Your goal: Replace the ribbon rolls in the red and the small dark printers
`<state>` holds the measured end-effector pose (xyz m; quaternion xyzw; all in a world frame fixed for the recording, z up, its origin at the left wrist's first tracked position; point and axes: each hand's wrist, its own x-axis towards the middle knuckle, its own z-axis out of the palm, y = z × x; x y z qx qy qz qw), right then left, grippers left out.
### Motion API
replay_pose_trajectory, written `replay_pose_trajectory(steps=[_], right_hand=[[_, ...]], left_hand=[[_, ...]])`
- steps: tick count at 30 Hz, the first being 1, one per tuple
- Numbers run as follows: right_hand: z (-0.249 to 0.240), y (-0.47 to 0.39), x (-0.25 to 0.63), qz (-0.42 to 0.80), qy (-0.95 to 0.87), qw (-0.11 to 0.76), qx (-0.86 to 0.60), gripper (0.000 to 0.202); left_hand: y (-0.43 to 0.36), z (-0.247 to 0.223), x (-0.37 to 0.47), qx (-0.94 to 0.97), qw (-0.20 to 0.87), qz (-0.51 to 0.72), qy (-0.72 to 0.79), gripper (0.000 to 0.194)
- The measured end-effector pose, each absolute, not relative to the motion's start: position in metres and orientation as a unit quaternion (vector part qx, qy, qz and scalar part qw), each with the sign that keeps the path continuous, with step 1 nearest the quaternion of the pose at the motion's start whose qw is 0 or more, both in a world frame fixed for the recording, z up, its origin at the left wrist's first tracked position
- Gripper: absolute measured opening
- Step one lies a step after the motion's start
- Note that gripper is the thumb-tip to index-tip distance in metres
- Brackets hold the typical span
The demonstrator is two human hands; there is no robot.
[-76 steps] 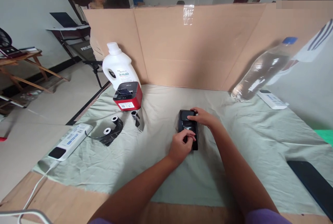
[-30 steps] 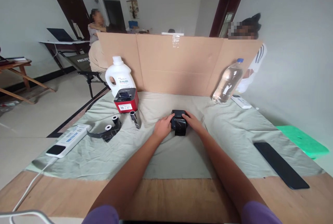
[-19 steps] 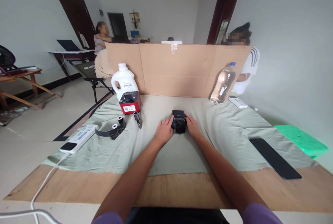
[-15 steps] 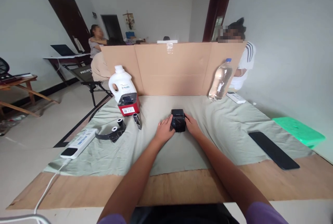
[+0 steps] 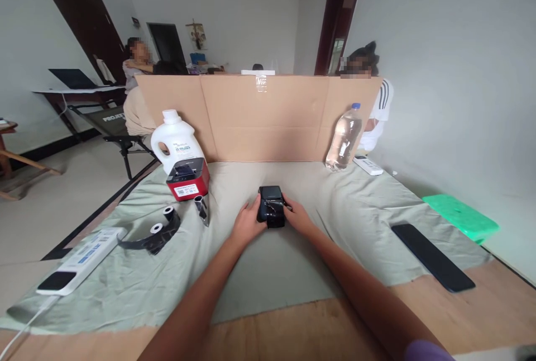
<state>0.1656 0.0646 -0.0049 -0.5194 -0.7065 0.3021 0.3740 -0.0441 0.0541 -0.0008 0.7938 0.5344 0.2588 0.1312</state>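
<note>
A small black portable printer (image 5: 270, 193) rests on the cloth in front of me, with a glossy dark strip (image 5: 275, 214) draped over its near side. My left hand (image 5: 248, 221) is wrapped against its left side, thumb near the edge. On the opposite side, my right hand (image 5: 296, 214) presses its fingers to the casing. To the left lie two rolls of dark ribbon with white cores (image 5: 162, 232), one unrolled along the cloth. A further dark roll (image 5: 201, 210) lies with its end loose beside a red and black box-shaped device (image 5: 189, 179).
A white jug (image 5: 178, 140) and a clear water bottle (image 5: 345, 138) stand before a cardboard screen (image 5: 266, 120). A white power strip (image 5: 81, 260) lies left, a black phone-like slab (image 5: 433, 257) right, near a green stool (image 5: 460, 218). Two people sit beyond the screen.
My view has shifted, so the table things appear lower and mostly further left. Both hands stay on the printer; the left hand's fingers now sit along its side rather than spread beside it.
</note>
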Motion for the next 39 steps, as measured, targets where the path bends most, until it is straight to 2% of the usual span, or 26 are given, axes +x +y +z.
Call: replay_pose_trajectory(steps=[3,7,12,15,20,29,32,36,39], right_hand=[[0.009,0.073,0.197,0.341,-0.678,0.432,-0.487,0.056],[0.028,0.097,0.272,0.344,-0.608,0.513,-0.5,0.063],[0.028,0.119,0.372,0.249,-0.503,0.627,-0.54,0.065],[0.011,0.122,0.417,0.223,-0.461,0.631,-0.583,0.07],[-0.012,0.119,0.457,0.249,-0.397,0.601,-0.648,0.081],[-0.011,0.119,0.453,0.231,-0.43,0.566,-0.665,0.071],[-0.011,0.119,0.447,0.202,-0.4,0.578,-0.682,0.069],[-0.011,0.116,0.446,0.17,-0.341,0.633,-0.674,0.072],[-0.008,0.115,0.445,0.104,-0.345,0.662,-0.657,0.069]], left_hand=[[0.064,0.011,-0.011,0.791,0.119,0.288,0.527,0.094],[0.092,0.03,0.078,0.784,0.111,0.336,0.511,0.092],[0.138,0.032,0.199,0.808,0.14,0.337,0.462,0.095],[0.156,0.022,0.249,0.835,0.147,0.319,0.422,0.095],[0.16,0.007,0.296,0.849,0.162,0.276,0.421,0.095],[0.165,-0.002,0.316,0.834,0.184,0.263,0.449,0.092],[0.161,-0.002,0.307,0.842,0.201,0.245,0.437,0.089],[0.138,0.0,0.256,0.856,0.218,0.198,0.424,0.08],[0.112,0.005,0.177,0.874,0.22,0.163,0.402,0.073]])
